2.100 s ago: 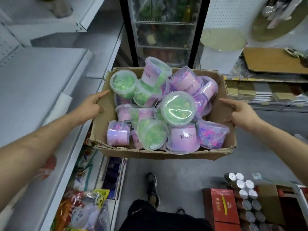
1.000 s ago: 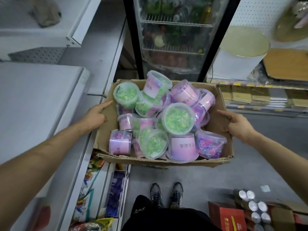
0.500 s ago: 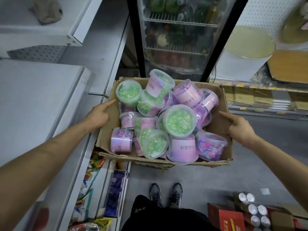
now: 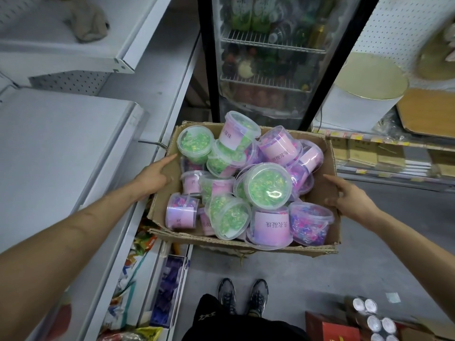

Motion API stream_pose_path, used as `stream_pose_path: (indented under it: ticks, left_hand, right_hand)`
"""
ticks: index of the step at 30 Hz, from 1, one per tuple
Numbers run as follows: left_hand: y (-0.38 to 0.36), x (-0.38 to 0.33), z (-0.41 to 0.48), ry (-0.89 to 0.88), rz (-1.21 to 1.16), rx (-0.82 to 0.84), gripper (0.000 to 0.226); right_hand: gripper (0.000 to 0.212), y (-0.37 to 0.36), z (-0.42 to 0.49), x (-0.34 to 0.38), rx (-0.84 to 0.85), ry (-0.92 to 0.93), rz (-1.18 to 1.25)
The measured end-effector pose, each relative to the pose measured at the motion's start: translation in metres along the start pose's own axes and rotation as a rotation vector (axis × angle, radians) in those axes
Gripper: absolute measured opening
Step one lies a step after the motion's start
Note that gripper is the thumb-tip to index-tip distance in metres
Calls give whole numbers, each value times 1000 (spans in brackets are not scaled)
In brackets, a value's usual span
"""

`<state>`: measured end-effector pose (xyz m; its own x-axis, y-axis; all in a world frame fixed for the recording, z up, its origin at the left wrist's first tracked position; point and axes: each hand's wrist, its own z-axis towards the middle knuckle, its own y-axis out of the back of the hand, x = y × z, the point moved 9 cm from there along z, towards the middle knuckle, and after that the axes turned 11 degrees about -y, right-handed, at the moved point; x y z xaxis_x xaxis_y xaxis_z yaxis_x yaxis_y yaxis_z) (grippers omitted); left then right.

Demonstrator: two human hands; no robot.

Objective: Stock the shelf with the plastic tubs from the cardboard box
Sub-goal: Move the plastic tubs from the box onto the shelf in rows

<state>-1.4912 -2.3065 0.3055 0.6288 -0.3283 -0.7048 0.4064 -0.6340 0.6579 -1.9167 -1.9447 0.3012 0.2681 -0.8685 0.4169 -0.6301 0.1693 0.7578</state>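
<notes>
Bare: left forearm (image 4: 81,227), right forearm (image 4: 406,244). Below the cardboard box (image 4: 328,173): dark grey trainers (image 4: 227,295). Black trousers (image 4: 243,327), small white mark (image 4: 208,316).

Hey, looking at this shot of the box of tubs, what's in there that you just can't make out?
All from the head view:
- Tubs: the lower layers are buried under the top ones, so they can't be counted.
- Box floor: covered by the tubs.
- Left hand and right hand: most fingers are hidden behind the box walls.
- Cooler contents: blurred behind dim glass.
- Cans: cut off by the bottom edge.
</notes>
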Motion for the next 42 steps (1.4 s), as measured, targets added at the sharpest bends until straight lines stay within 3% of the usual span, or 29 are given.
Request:
stream_pose_path:
  ticks: [8, 13, 16, 20, 26, 36, 42]
  left_hand:
    - [-2, -24, -13, -157, 19, -42, 77]
    - [-6, -63, -28, -361, 172, -62, 69]
    - [-25, -90, -46, -491, 164, 40, 64]
    - [-66, -108, -73, -527, 128, 292, 67]
    - [-100, -106, -88, -594, 240, 418, 87]
    - [-116, -119, -75, -660, 447, 553, 113]
    - [-133, -124, -61, -735, 609, 561, 119]
  right_hand:
    - [72, 25, -19, 24, -155, 181, -136]
    - [69, 35, -51, 80, -275, 475, -166]
    - [71, 20, -66, 104, -164, 625, -108]
    - [85, -5, -81, 120, -2, 741, -79]
    - [111, -26, -84, 124, 125, 752, -51]
    - [131, -56, -90, 139, 260, 705, -20]
    - [137, -69, -89, 154, 220, 707, -14]
